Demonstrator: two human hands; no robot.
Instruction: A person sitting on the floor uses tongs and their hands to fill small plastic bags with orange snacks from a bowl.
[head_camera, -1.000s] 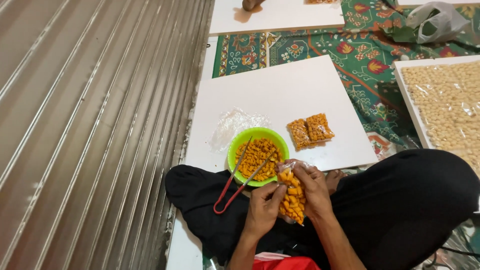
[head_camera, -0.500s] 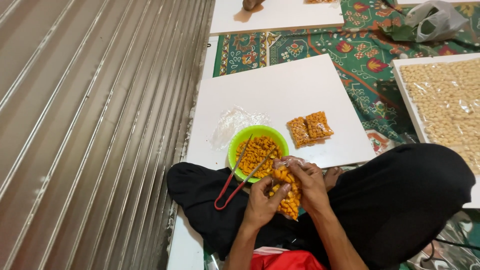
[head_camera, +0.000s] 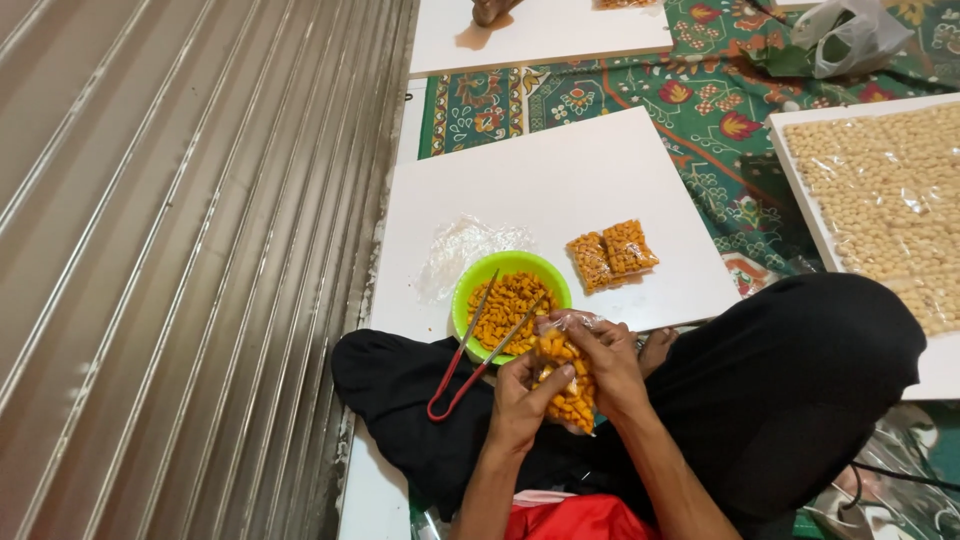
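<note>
Both hands grip one clear bag of orange snacks (head_camera: 566, 385) just below the green bowl (head_camera: 511, 272): left hand (head_camera: 520, 398) underneath, right hand (head_camera: 606, 362) pinching its top, seemingly twisted. Bowl holds orange snacks and red-handled tongs (head_camera: 478, 345). Two filled packets (head_camera: 612, 254) lie right of the bowl; empty bags (head_camera: 462, 248) above-left.

Ribbed metal shutter (head_camera: 170, 250) on the left, green patterned floral rug (head_camera: 700, 90), white boards (head_camera: 560, 190) laid over it
</note>
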